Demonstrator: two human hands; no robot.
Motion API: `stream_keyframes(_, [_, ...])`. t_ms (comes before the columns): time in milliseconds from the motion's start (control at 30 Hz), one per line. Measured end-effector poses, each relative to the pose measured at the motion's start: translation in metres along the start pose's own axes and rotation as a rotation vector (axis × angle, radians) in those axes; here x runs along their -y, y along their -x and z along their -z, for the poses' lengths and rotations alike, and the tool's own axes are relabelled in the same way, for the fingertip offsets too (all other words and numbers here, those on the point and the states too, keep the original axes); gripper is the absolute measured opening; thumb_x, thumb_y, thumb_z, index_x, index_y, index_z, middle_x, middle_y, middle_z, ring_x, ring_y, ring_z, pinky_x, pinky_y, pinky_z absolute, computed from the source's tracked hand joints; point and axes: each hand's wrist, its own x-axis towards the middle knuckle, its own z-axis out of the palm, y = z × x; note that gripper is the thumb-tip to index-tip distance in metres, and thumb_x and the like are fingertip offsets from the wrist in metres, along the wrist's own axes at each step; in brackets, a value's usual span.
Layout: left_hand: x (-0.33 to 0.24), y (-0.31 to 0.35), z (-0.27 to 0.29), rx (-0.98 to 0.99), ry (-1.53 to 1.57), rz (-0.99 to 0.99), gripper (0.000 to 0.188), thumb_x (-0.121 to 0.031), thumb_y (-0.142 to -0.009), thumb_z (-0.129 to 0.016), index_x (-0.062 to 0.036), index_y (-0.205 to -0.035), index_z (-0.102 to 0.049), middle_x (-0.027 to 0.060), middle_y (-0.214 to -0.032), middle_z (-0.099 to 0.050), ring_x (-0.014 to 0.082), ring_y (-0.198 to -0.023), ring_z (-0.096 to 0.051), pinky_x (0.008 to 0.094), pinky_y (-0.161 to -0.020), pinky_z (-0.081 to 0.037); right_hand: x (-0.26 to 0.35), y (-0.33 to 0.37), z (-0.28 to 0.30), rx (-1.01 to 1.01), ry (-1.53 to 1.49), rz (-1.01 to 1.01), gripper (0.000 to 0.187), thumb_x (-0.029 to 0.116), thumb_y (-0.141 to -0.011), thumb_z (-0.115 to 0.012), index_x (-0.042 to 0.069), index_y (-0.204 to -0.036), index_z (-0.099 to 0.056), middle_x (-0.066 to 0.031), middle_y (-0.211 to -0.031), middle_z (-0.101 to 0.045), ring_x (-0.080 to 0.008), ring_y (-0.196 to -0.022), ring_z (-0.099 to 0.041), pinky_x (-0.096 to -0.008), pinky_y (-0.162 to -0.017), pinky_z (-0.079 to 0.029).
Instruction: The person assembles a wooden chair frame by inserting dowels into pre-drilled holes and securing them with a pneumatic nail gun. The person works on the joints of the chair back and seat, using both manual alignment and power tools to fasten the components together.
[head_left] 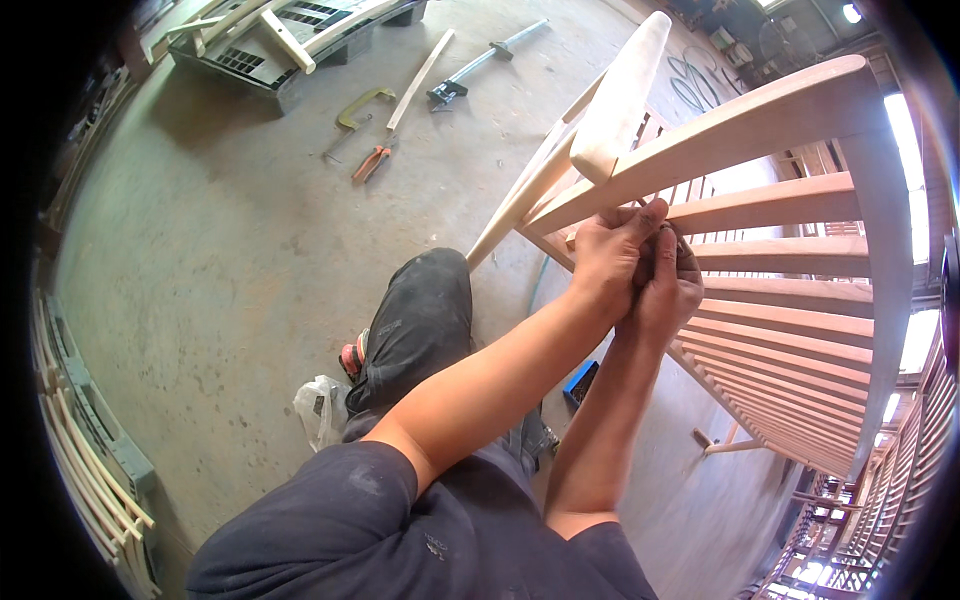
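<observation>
My left hand (608, 250) and my right hand (672, 285) are pressed together at the near side of a slatted wooden bench (780, 210). The fingers of both are curled in a pinch. Whatever lies between them is hidden by the fingers and thumbs. Just above my hands runs a curved wooden rail (740, 120), and a pale flat armrest (625, 95) crosses near it. The bench's parallel slats (785, 293) stretch away to the right of my right hand.
On the floor lie orange-handled pincers (372, 163), a C-clamp (358, 108), a wooden strip (420, 80) and a bar clamp (485, 65). A dark pallet (290, 98) holds wooden parts. Near my legs are a plastic bag (320, 412) and a blue box (580, 383).
</observation>
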Motion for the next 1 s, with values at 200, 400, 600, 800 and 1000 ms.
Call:
stream_keyframes(200, [-0.001, -0.001, 0.003, 0.081, 0.105, -0.015, 0.014, -0.012, -0.094, -0.072, -0.0004, -0.099, -0.066, 0.0071, -0.091, -0.068, 0.0133, -0.077, -0.066, 0.0246, -0.063, -0.057, 0.0, 0.0, 0.001, 0.009, -0.034, -0.041, 0.03, 0.022, -0.097, -0.071, -0.007, -0.091, -0.068, -0.0079, -0.076, -0.069, -0.0099, -0.061, -0.062, -0.0194, -0.052, -0.048])
stream_keyframes(400, [-0.003, 0.002, 0.003, 0.104, 0.094, -0.033, 0.018, -0.012, -0.096, -0.069, 0.002, -0.106, -0.066, 0.0077, -0.094, -0.069, 0.0151, -0.078, -0.067, 0.0265, -0.069, -0.057, -0.007, -0.006, 0.006, 0.013, 0.011, -0.003, 0.026, 0.019, -0.096, -0.071, -0.007, -0.093, -0.067, -0.0084, -0.079, -0.069, -0.0101, -0.061, -0.062, -0.0189, -0.052, -0.046])
stream_keyframes(600, [-0.015, 0.012, 0.032, -0.095, -0.534, -0.284, 0.041, -0.027, -0.085, -0.084, 0.0026, -0.104, -0.063, 0.0089, -0.087, -0.069, 0.0118, -0.076, -0.063, 0.0239, -0.07, -0.05, -0.003, 0.002, 0.007, 0.0, 0.053, -0.036, 0.02, 0.009, -0.096, -0.068, -0.007, -0.107, -0.064, -0.0099, -0.083, -0.07, -0.0114, -0.065, -0.064, -0.0185, -0.048, -0.038])
stream_keyframes(800, [-0.043, -0.028, 0.048, -0.014, -0.904, -0.887, 0.061, -0.056, -0.097, -0.057, 0.0044, -0.099, -0.06, 0.0114, -0.08, -0.06, 0.0246, -0.08, -0.057, 0.0408, -0.073, -0.045, -0.008, 0.006, 0.003, 0.029, 0.145, 0.155, 0.021, 0.009, -0.095, -0.069, -0.003, -0.112, -0.065, -0.0079, -0.086, -0.071, -0.0121, -0.069, -0.067, -0.0183, -0.049, -0.039])
stream_keyframes(1000, [-0.05, -0.048, 0.028, -0.016, -0.987, -0.706, 0.074, -0.062, -0.102, -0.031, 0.0019, -0.08, -0.06, 0.0208, -0.066, -0.057, 0.0396, -0.069, -0.058, 0.0496, -0.066, -0.042, -0.005, 0.008, -0.006, 0.009, 0.349, 0.293, 0.022, 0.02, -0.1, -0.065, -0.002, -0.103, -0.065, -0.0071, -0.083, -0.071, -0.0125, -0.07, -0.068, -0.0225, -0.049, -0.041])
